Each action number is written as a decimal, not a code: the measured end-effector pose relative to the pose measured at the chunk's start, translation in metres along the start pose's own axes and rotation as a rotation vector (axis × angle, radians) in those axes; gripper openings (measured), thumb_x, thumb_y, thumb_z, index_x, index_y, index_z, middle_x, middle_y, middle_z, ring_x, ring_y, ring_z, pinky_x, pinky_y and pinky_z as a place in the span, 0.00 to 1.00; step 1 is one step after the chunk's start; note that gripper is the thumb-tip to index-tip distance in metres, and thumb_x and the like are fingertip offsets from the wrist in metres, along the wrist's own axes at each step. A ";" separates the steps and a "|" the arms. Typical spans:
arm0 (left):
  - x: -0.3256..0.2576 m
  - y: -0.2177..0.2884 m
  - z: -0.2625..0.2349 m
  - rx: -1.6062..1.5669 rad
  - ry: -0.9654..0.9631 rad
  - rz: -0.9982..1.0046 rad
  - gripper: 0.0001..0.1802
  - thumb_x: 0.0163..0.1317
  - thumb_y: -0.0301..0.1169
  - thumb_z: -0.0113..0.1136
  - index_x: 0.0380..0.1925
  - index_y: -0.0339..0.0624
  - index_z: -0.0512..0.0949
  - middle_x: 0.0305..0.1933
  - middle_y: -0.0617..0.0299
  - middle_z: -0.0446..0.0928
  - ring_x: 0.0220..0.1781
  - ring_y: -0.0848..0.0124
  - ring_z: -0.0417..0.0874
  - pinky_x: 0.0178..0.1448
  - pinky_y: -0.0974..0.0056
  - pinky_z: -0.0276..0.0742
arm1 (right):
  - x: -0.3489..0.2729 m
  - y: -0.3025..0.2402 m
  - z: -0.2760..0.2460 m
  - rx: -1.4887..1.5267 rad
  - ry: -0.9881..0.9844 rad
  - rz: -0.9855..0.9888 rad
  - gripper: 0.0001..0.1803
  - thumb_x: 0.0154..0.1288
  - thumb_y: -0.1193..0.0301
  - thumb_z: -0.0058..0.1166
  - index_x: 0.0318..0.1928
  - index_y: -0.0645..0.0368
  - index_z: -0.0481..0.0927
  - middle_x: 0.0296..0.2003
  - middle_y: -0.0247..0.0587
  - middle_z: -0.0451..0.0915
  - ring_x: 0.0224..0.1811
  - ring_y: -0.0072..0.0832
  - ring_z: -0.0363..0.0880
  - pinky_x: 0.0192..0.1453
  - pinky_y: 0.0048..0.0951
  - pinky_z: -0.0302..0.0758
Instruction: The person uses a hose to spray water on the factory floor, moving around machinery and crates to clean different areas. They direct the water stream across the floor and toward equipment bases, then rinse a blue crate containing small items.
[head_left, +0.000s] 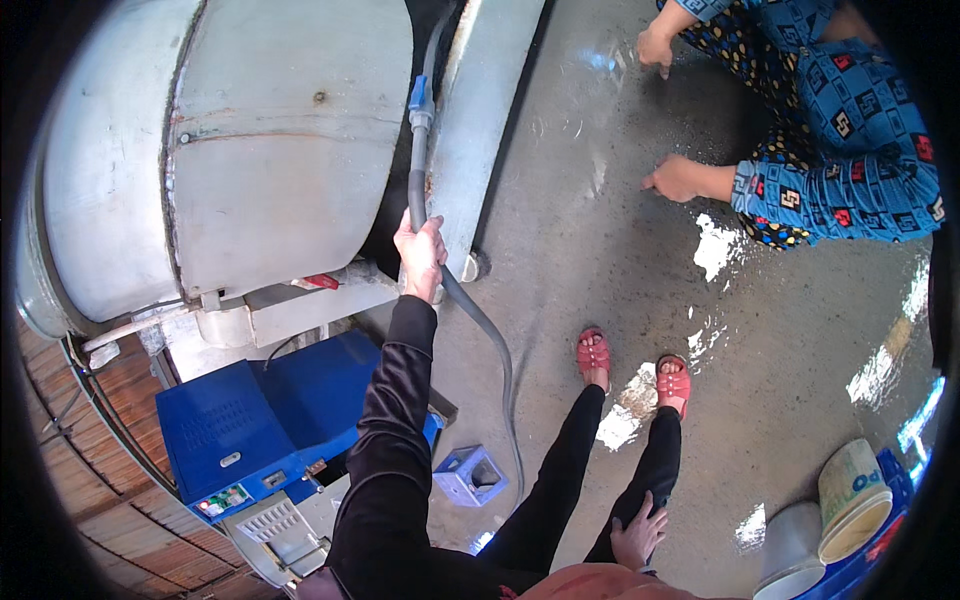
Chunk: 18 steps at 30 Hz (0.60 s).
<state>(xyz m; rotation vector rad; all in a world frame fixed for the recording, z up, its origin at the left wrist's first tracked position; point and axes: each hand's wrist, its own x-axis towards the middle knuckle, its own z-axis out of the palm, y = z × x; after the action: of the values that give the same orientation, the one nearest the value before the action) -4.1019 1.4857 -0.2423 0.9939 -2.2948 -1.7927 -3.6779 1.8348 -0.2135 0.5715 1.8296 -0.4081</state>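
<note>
My left hand (pixel 421 250) is wrapped round a grey hose (pixel 492 335), out in front of me. Just beyond my grip the hose runs up to a fitting with a blue-handled valve (pixel 421 95), beside a large rounded metal drum (pixel 280 130). Behind my hand the hose curves down to the wet floor near my legs. My right hand (pixel 638 535) lies on my right leg with its fingers spread, holding nothing.
Across the wet concrete floor (pixel 560 250) a person in blue patterned clothes (pixel 830 190) crouches, both hands low. A blue machine cabinet (pixel 225 430) and a blue plastic stool (pixel 470 476) stand at left. Buckets (pixel 855 500) are at lower right. A metal beam (pixel 490 110) borders the drum.
</note>
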 end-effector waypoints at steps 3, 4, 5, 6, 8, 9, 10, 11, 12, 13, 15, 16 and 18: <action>0.001 -0.003 0.007 0.019 0.036 0.008 0.16 0.55 0.19 0.51 0.44 0.45 0.74 0.11 0.74 0.57 0.07 0.83 0.55 0.10 0.73 0.50 | 0.002 0.006 -0.002 -0.006 -0.020 -0.006 0.50 0.45 0.62 0.65 0.67 0.50 0.50 0.56 0.61 0.57 0.60 0.53 0.57 0.58 0.55 0.59; 0.002 -0.004 0.010 0.011 0.033 0.027 0.17 0.54 0.19 0.51 0.44 0.45 0.74 0.11 0.74 0.57 0.07 0.83 0.55 0.10 0.73 0.50 | 0.002 0.007 -0.002 0.007 -0.033 -0.004 0.51 0.44 0.63 0.66 0.67 0.50 0.49 0.57 0.62 0.56 0.61 0.54 0.56 0.58 0.56 0.59; 0.002 -0.005 0.011 0.002 0.028 0.027 0.17 0.54 0.19 0.52 0.44 0.46 0.74 0.11 0.74 0.58 0.07 0.83 0.55 0.10 0.73 0.50 | 0.003 0.008 -0.003 0.018 -0.035 -0.006 0.51 0.44 0.63 0.66 0.67 0.50 0.49 0.57 0.63 0.56 0.61 0.54 0.56 0.58 0.55 0.59; 0.001 -0.006 0.014 0.008 0.043 0.020 0.17 0.54 0.19 0.52 0.44 0.45 0.73 0.11 0.74 0.58 0.07 0.83 0.55 0.09 0.73 0.50 | 0.003 0.009 -0.004 0.027 -0.040 -0.005 0.51 0.44 0.63 0.66 0.67 0.50 0.49 0.57 0.63 0.56 0.61 0.54 0.56 0.58 0.55 0.59; -0.001 -0.006 0.019 0.005 0.055 0.019 0.17 0.54 0.19 0.52 0.44 0.45 0.73 0.11 0.74 0.58 0.07 0.83 0.55 0.09 0.73 0.49 | 0.004 0.010 -0.005 0.034 -0.048 -0.003 0.51 0.44 0.63 0.65 0.67 0.50 0.49 0.57 0.63 0.56 0.61 0.54 0.56 0.57 0.55 0.60; -0.003 -0.005 0.023 0.004 0.054 0.024 0.17 0.54 0.19 0.52 0.45 0.45 0.73 0.11 0.74 0.58 0.07 0.83 0.55 0.09 0.73 0.49 | 0.004 0.010 -0.005 0.034 -0.046 -0.005 0.51 0.44 0.63 0.65 0.68 0.50 0.49 0.57 0.63 0.56 0.61 0.54 0.56 0.57 0.55 0.60; -0.005 -0.004 0.027 0.001 0.053 0.031 0.18 0.54 0.19 0.52 0.46 0.46 0.73 0.11 0.74 0.59 0.07 0.83 0.55 0.09 0.73 0.49 | 0.004 0.010 -0.006 0.033 -0.042 -0.007 0.51 0.44 0.62 0.65 0.68 0.50 0.49 0.57 0.63 0.56 0.61 0.54 0.56 0.57 0.54 0.60; -0.008 -0.004 0.033 -0.002 0.059 0.075 0.20 0.54 0.19 0.52 0.48 0.46 0.72 0.12 0.74 0.59 0.07 0.83 0.56 0.09 0.73 0.50 | 0.004 0.010 -0.006 0.036 -0.044 -0.005 0.51 0.45 0.62 0.65 0.68 0.50 0.49 0.57 0.63 0.56 0.61 0.54 0.56 0.57 0.54 0.60; -0.011 -0.004 0.039 -0.011 0.080 0.073 0.21 0.55 0.19 0.52 0.50 0.46 0.72 0.12 0.74 0.60 0.07 0.83 0.57 0.09 0.73 0.50 | 0.005 0.010 -0.006 0.039 -0.047 -0.003 0.51 0.45 0.62 0.65 0.68 0.50 0.49 0.57 0.62 0.56 0.61 0.54 0.56 0.57 0.55 0.60; -0.014 -0.004 0.044 -0.012 0.081 0.105 0.21 0.55 0.19 0.52 0.50 0.45 0.72 0.12 0.74 0.60 0.07 0.83 0.57 0.09 0.73 0.50 | 0.004 0.010 -0.006 0.041 -0.051 0.001 0.51 0.45 0.62 0.65 0.68 0.50 0.49 0.57 0.62 0.57 0.61 0.54 0.56 0.57 0.55 0.60; -0.021 -0.004 0.054 -0.012 0.084 0.131 0.21 0.56 0.19 0.51 0.51 0.45 0.71 0.13 0.74 0.60 0.07 0.83 0.57 0.09 0.73 0.50 | 0.004 0.009 -0.005 0.035 -0.047 0.008 0.51 0.45 0.62 0.65 0.68 0.49 0.49 0.57 0.61 0.57 0.61 0.53 0.56 0.58 0.55 0.59; -0.023 -0.004 0.058 -0.008 0.083 0.131 0.21 0.56 0.19 0.51 0.51 0.44 0.71 0.13 0.74 0.60 0.07 0.83 0.57 0.09 0.73 0.50 | 0.004 0.008 -0.005 0.032 -0.044 0.011 0.51 0.45 0.62 0.65 0.68 0.49 0.48 0.57 0.61 0.57 0.61 0.53 0.55 0.58 0.55 0.59; -0.026 -0.003 0.064 0.005 0.077 0.126 0.21 0.56 0.19 0.51 0.51 0.44 0.70 0.13 0.74 0.60 0.07 0.83 0.58 0.09 0.73 0.51 | 0.003 0.007 -0.003 0.000 0.004 0.003 0.50 0.46 0.60 0.65 0.67 0.50 0.51 0.55 0.57 0.58 0.59 0.50 0.57 0.58 0.53 0.59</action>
<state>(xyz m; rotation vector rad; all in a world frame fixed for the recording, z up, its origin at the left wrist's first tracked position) -4.1076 1.5535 -0.2568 0.8813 -2.2622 -1.6711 -3.6771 1.8424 -0.2153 0.5756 1.8322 -0.4047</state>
